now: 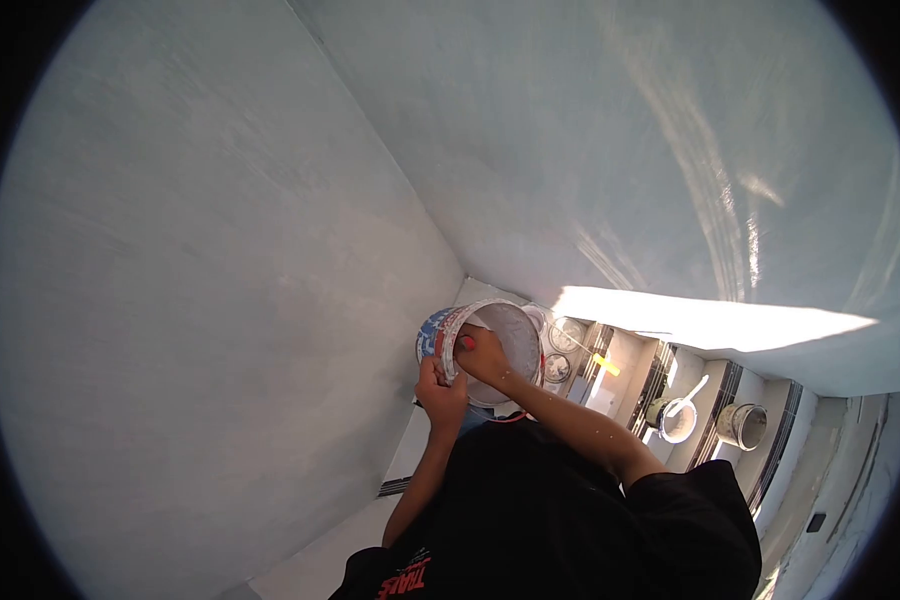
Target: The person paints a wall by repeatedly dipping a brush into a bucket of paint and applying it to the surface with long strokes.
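Note:
A bucket (518,330) with a blue, red and white printed side is tilted in front of me, its mouth facing me. Pale grey-white residue coats its inner wall and rim. My left hand (443,397) holds the bucket by its lower left rim, fingers wrapped around the edge. Reaching into the mouth, my right hand (486,356) is closed around a tool with a red handle end (467,343). The rest of that tool is hidden by the hand and bucket, so its kind does not show.
Steps with dark striped edges (653,380) descend to the right. On them stand a container with a white stick (676,420), another bucket (742,427), small round tubs (558,369) and a yellow-handled tool (606,364). Grey walls (220,300) meet in a corner ahead.

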Demonstrator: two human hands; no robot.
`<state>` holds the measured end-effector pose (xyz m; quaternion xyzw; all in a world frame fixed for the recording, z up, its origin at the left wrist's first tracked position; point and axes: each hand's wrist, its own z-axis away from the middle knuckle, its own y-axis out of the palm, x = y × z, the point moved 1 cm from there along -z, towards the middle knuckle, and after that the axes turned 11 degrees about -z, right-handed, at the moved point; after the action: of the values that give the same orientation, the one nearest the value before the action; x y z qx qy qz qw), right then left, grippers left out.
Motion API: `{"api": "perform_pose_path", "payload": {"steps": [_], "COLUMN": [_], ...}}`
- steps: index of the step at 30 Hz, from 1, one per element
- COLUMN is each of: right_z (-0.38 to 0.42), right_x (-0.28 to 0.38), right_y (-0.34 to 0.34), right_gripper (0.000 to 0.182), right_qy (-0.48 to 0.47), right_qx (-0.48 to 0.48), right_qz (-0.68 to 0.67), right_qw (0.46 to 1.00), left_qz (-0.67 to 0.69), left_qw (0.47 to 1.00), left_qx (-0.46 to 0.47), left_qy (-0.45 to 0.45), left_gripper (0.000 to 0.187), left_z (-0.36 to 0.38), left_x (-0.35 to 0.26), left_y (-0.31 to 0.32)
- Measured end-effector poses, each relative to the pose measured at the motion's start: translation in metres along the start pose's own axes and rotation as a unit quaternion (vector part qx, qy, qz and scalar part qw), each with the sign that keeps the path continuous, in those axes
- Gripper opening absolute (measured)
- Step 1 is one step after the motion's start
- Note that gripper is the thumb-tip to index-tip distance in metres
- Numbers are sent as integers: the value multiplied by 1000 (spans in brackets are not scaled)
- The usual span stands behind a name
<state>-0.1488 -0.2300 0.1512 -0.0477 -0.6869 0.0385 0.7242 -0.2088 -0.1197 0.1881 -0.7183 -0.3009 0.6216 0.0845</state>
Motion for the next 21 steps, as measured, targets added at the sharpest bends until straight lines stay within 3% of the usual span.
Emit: {"api": "perform_pose_path", "payload": {"steps": [3,6,7,11,16,21], "right_z": [-14,-33,-35,-58,-93,-133], "right_x": [-11,-2,20,95,199,322], "right_y": [9,-7,-25,-76,-127,-158], "right_gripper": [28,21,21,21,21,31], "right_qy": [43,220,219,153,87,-77], "right_qx": [62,107,105,106,108,46], "right_qz": [-96,-296,-321,-306,-341,-242], "right_qw": [992,923,916,934,930,966], "left_qz": [11,41,72,207,254,278], "left_qw": [999,996,992,951,938,932], "left_qx": [-19,-34,-38,-30,-54,-74], "left_qy": [-28,-77,-100,-228,-229,-220], "left_gripper": [26,26,27,29,31,33], "left_z": [-12,-30,-35,-71,-100,-116], "left_x": [8,24,31,16,13,38], "left_y": [-2,-3,0,-16,-31,-17]}}
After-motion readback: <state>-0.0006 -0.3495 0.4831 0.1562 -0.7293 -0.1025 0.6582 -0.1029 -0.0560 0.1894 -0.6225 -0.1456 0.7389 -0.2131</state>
